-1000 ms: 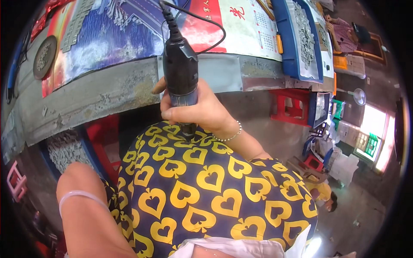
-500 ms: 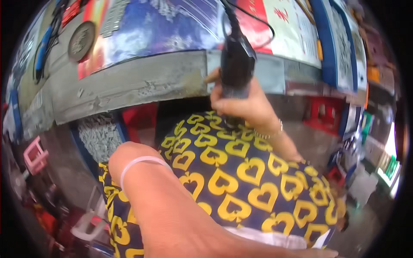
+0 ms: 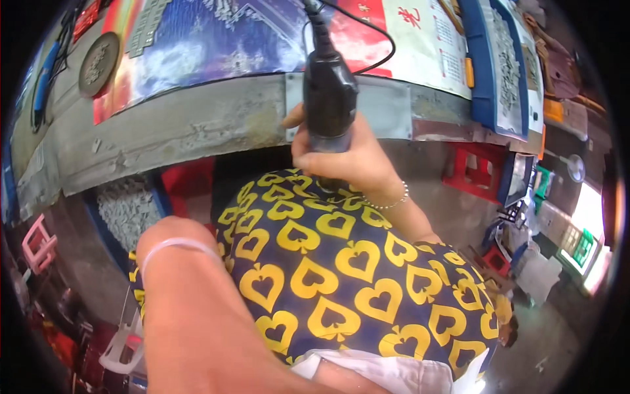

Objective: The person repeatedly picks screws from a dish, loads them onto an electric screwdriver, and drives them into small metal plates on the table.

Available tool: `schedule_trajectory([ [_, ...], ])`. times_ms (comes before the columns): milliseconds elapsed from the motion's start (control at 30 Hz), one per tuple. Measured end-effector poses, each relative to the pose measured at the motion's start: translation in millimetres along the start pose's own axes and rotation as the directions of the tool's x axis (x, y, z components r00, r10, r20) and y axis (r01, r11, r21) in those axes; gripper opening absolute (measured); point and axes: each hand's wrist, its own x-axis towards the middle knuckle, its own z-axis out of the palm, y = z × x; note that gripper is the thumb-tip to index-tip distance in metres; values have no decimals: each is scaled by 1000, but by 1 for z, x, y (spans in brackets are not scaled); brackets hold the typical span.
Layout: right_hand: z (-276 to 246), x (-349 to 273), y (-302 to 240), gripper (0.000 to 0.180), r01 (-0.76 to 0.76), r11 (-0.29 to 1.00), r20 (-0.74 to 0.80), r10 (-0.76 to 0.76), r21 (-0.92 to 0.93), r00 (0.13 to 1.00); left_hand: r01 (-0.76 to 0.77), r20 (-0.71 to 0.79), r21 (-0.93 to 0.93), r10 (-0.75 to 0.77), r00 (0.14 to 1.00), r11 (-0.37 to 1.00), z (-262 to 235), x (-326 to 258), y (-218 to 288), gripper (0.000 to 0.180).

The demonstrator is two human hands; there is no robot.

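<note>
My right hand (image 3: 354, 154) is wrapped round a black corded electric screwdriver (image 3: 330, 92), held upright at the front edge of the workbench with its cord at the top. A beaded bracelet circles that wrist. The tool's lower end comes down in front of the yellow-spade-patterned dark cloth over my lap (image 3: 315, 276). My left arm, a pale band round it, rises from the lower edge; its rounded end, seemingly my left hand (image 3: 176, 230) bent down, is beside the lap cloth. The fingers there are hidden.
On the workbench (image 3: 190, 125) lie printed sheets with small metal parts and a round dish (image 3: 98, 65) of parts. A blue tray (image 3: 482, 72) stands at the right. Below the bench are a bin of metal pieces (image 3: 128, 210) and a red stool (image 3: 476, 171).
The whole view has swung a little, so the bench and tool appear further left. My left forearm stands more upright in the picture. My right hand keeps its grip on the electric screwdriver.
</note>
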Motion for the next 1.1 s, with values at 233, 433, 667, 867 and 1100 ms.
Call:
schedule_trajectory([
  [233, 4, 2, -10, 38, -61, 997, 65, 58, 40, 996, -50, 10, 8, 50, 999, 999, -4, -7, 6, 26],
  [433, 0, 6, -3, 42, -8, 1000, 62, 9, -8, 998, -152, 10, -26, 153, 988, 988, -15, -17, 16, 27],
  [667, 5, 8, -6, 42, -54, 998, 87, 56, -23, 995, -191, 28, 4, 191, 981, 982, -19, -22, 23, 28],
  [867, 5, 8, -13, 42, -60, 995, 96, 68, -82, 993, -194, 29, 40, 193, 981, 980, -21, -15, 21, 29],
  [1100, 8, 11, -23, 38, -162, 987, 137, 161, 0, 977, -187, 33, 58, 185, 982, 981, -27, -8, 16, 29],
])
